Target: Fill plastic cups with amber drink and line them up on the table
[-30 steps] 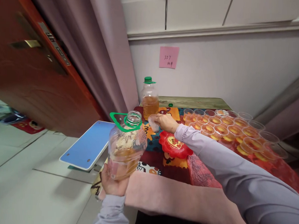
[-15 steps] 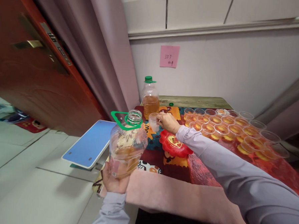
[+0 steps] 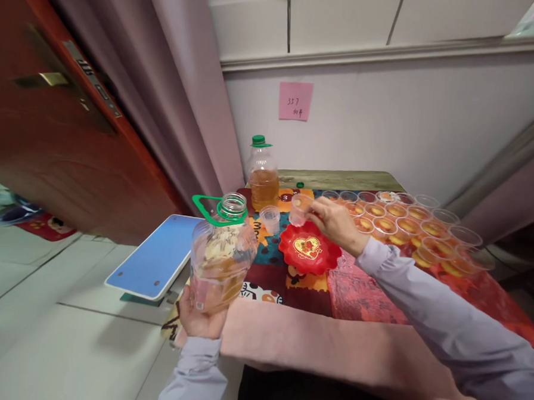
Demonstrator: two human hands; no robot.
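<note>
My left hand [image 3: 203, 319] cups the lower side of a large clear plastic jug [image 3: 222, 263]. The jug has a green handle ring, no cap on its mouth, and amber liquid inside. My right hand [image 3: 335, 221] pinches the rim of a clear plastic cup [image 3: 299, 209], held just behind the red scalloped plate [image 3: 311, 250]. Left of that cup, a stack of clear cups [image 3: 269, 219] stands on the cloth. Behind it is a second jug [image 3: 264, 182] with a green cap and amber liquid.
Rows of clear cups holding yellow-orange contents [image 3: 397, 225] fill the table's right side. A green cap [image 3: 300, 185] lies near the back edge. A blue board [image 3: 157, 254] is left of the table, and a wooden door [image 3: 65, 130] stands farther left.
My right hand has moved right, away from the stack, with a single cup in its fingers. The stack now stands apart on the cloth. My left hand still holds the jug.
</note>
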